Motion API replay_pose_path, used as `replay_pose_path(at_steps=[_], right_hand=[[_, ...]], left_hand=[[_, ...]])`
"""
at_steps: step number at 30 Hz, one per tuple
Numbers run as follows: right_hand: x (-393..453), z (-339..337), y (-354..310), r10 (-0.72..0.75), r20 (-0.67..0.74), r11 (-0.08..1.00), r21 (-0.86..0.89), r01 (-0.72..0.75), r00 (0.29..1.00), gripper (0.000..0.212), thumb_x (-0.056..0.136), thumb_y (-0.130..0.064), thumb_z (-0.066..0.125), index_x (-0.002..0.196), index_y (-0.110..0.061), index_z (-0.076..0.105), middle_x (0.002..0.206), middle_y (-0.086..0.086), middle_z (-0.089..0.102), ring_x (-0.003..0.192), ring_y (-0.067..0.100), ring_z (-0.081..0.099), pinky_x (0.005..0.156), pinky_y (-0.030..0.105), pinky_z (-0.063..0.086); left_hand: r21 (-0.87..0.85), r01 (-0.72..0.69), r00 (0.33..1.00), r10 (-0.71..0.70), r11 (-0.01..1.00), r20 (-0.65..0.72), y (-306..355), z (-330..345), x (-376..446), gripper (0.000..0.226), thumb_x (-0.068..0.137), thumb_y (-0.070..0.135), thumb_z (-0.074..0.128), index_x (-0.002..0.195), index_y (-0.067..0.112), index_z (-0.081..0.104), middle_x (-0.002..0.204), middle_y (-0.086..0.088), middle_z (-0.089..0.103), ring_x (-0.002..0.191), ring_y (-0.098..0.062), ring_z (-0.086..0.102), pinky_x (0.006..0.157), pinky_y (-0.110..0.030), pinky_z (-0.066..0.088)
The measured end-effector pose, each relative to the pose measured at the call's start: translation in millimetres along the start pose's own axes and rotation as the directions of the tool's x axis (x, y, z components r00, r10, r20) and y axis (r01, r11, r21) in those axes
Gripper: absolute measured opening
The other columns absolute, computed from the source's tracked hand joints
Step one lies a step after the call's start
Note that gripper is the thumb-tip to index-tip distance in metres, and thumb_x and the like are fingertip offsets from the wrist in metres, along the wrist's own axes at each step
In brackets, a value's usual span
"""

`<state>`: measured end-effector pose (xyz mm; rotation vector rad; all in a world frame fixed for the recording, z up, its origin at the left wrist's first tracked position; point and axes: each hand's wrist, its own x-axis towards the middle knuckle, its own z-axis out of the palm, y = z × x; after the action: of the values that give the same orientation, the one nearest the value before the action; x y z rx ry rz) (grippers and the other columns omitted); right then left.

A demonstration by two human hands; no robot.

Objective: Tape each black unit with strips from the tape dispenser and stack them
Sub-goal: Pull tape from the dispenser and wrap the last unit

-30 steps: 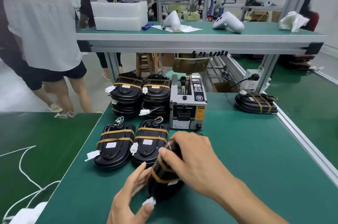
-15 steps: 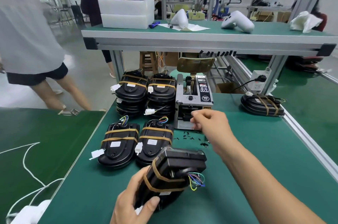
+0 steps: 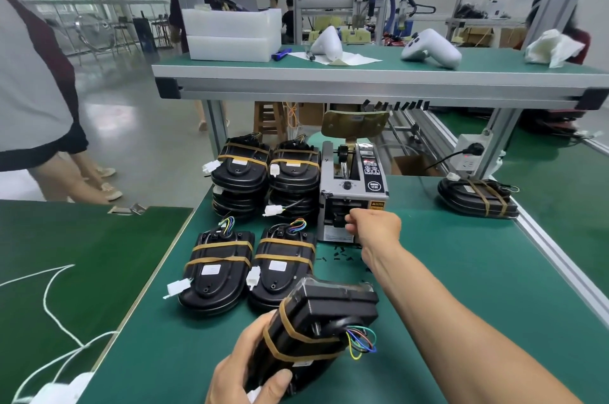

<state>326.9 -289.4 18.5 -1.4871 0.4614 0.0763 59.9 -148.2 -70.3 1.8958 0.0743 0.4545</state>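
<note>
Left hand grips a twice-banded black unit low over the tabletop. Right hand pinches at the tape dispenser outlet; strip not discernible. Two stacks done; two taped units unstacked.

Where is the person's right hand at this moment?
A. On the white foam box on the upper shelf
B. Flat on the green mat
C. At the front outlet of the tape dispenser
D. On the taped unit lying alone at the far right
C: the right hand reaches to the front outlet of the tape dispenser, fingers at the slot.
</note>
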Motion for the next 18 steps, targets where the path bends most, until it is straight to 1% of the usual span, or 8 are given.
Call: replay_pose_path(at_steps=[2, 5, 6, 7, 9, 11, 15, 18], right_hand=[[3, 3, 0, 0.029, -0.023, 1.000, 0.013, -0.029, 0.999, 0.012, 0.084, -0.004, 0.072, 0.073, -0.009, 0.072, 0.068, 0.004, 0.077, 0.047, 0.011, 0.066, 0.053, 0.021, 0.046], [6, 7, 0, 0.074, -0.048, 0.997, 0.041, -0.072, 0.996, 0.008, 0.083, -0.005, 0.074, 0.075, -0.006, 0.072, 0.061, 0.003, 0.075, 0.043, 0.010, 0.065, 0.042, 0.018, 0.040], [7, 9, 0, 0.088, -0.052, 0.995, 0.054, -0.085, 0.995, 0.007, 0.083, -0.005, 0.075, 0.077, -0.005, 0.072, 0.058, 0.002, 0.073, 0.043, 0.010, 0.065, 0.041, 0.018, 0.041], [8, 10, -1, 0.098, -0.054, 0.993, 0.068, -0.095, 0.994, 0.006, 0.083, -0.004, 0.075, 0.078, -0.003, 0.072, 0.055, 0.002, 0.072, 0.042, 0.011, 0.065, 0.044, 0.021, 0.046], [11, 13, 0, 0.111, -0.062, 0.990, 0.092, -0.105, 0.992, 0.010, 0.084, -0.002, 0.076, 0.077, -0.001, 0.069, 0.049, 0.001, 0.068, 0.043, 0.014, 0.065, 0.055, 0.028, 0.058], [13, 15, 1, 0.124, -0.071, 0.987, 0.114, -0.116, 0.990, 0.015, 0.084, -0.002, 0.077, 0.075, -0.002, 0.064, 0.046, 0.001, 0.066, 0.043, 0.015, 0.065, 0.065, 0.032, 0.064], [17, 19, 2, 0.158, -0.067, 0.977, 0.154, -0.146, 0.985, 0.016, 0.086, -0.001, 0.076, 0.079, -0.001, 0.062, 0.046, 0.002, 0.066, 0.044, 0.015, 0.066, 0.067, 0.032, 0.064], [18, 21, 2, 0.163, -0.075, 0.977, 0.150, -0.150, 0.984, 0.017, 0.085, 0.000, 0.076, 0.079, -0.002, 0.061, 0.044, 0.001, 0.065, 0.045, 0.015, 0.066, 0.065, 0.032, 0.063]], left_hand=[[-0.003, -0.005, 1.000, 0.005, 1.000, -0.004, 2, 0, 0, 0.072, 0.076, 0.057, 0.081, 0.143, 0.049, 0.057, 0.133, 0.012, 0.073, 0.128, -0.004, 0.066, 0.100, -0.007, 0.046], [-0.007, -0.012, 1.000, 0.012, 1.000, -0.009, 4, 1, 0, 0.070, 0.075, 0.056, 0.081, 0.141, 0.050, 0.059, 0.132, 0.013, 0.074, 0.126, -0.003, 0.067, 0.099, -0.006, 0.047], [-0.009, -0.014, 1.000, 0.014, 1.000, -0.011, 4, 1, 0, 0.069, 0.075, 0.056, 0.081, 0.140, 0.051, 0.059, 0.132, 0.013, 0.074, 0.125, -0.003, 0.067, 0.099, -0.007, 0.047], [-0.009, -0.015, 1.000, 0.015, 1.000, -0.013, 4, 1, 0, 0.069, 0.074, 0.056, 0.081, 0.140, 0.051, 0.060, 0.132, 0.013, 0.074, 0.125, -0.003, 0.068, 0.099, -0.007, 0.047], [-0.008, -0.014, 1.000, 0.013, 1.000, -0.013, 4, 1, 1, 0.070, 0.074, 0.057, 0.081, 0.140, 0.051, 0.059, 0.132, 0.014, 0.074, 0.125, -0.002, 0.067, 0.099, -0.006, 0.047], [-0.017, -0.003, 1.000, 0.003, 1.000, -0.019, 4, 1, 1, 0.070, 0.073, 0.060, 0.081, 0.140, 0.051, 0.059, 0.131, 0.014, 0.074, 0.125, -0.002, 0.067, 0.099, -0.007, 0.047], [-0.029, 0.036, 0.999, -0.036, 0.999, -0.013, 2, 1, 2, 0.079, 0.074, 0.075, 0.079, 0.145, 0.048, 0.057, 0.132, 0.014, 0.074, 0.125, -0.002, 0.067, 0.098, -0.007, 0.047], [-0.019, 0.053, 0.999, -0.054, 0.998, -0.002, -1, -1, 2, 0.083, 0.075, 0.079, 0.077, 0.148, 0.047, 0.055, 0.132, 0.014, 0.074, 0.126, -0.003, 0.067, 0.099, -0.007, 0.047]])
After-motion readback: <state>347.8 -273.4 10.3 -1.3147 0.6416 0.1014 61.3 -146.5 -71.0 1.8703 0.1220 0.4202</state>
